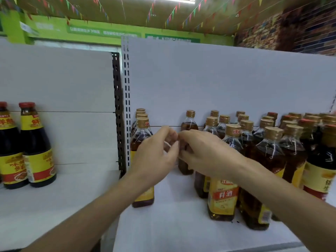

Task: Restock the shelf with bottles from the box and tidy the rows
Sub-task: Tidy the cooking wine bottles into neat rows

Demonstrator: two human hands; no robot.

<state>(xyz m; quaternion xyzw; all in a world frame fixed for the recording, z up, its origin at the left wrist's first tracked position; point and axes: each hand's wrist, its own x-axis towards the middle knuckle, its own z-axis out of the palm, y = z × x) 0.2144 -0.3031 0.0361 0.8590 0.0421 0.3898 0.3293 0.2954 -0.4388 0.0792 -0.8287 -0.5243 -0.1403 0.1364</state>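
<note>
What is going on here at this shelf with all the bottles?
A person is working at the white shelf. The left hand and the right hand meet in front of a lone amber bottle that stands far back, between a single-file row and the crowded rows. The picture does not show whether either hand grips it. No box is in view.

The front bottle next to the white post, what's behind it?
Three more gold caps in a line, then the white back panel. Their bodies are hidden by the front bottle.
</note>
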